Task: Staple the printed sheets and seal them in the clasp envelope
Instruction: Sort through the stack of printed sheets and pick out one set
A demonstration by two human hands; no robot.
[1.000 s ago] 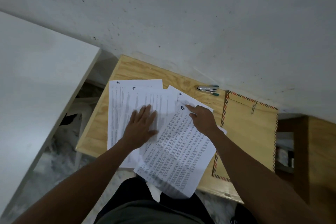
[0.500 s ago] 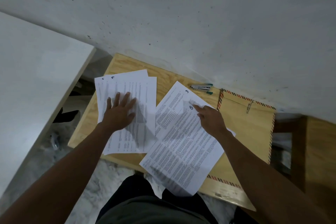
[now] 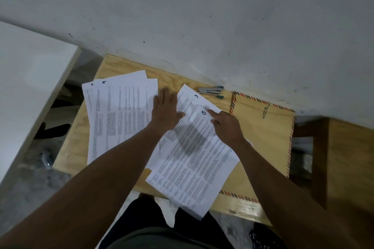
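Observation:
Printed sheets lie spread on a small wooden table [image 3: 77, 147]. A left pile [image 3: 119, 115] shows a sheet marked 4 on top. A right pile [image 3: 194, 168] has a sheet marked 1 over a sheet marked 3 [image 3: 190, 97]. My left hand [image 3: 166, 111] is flat, fingers apart, between the piles, its thumb on the sheet marked 3. My right hand [image 3: 226, 127] presses a fingertip beside the circled 1. The brown clasp envelope [image 3: 267, 137] with striped edges lies to the right, partly under the right pile. A silver and green stapler [image 3: 210, 91] rests by the wall.
A grey wall runs behind the table. A white tabletop [image 3: 30, 87] stands to the left across a gap. A brown wooden piece of furniture [image 3: 344, 157] sits to the right. My dark-clothed lap [image 3: 162, 228] is below the table's front edge.
My left hand slid the left pile away to the left, then left it and moved right to the sheet marked 3. My right hand stayed on the sheet marked 1.

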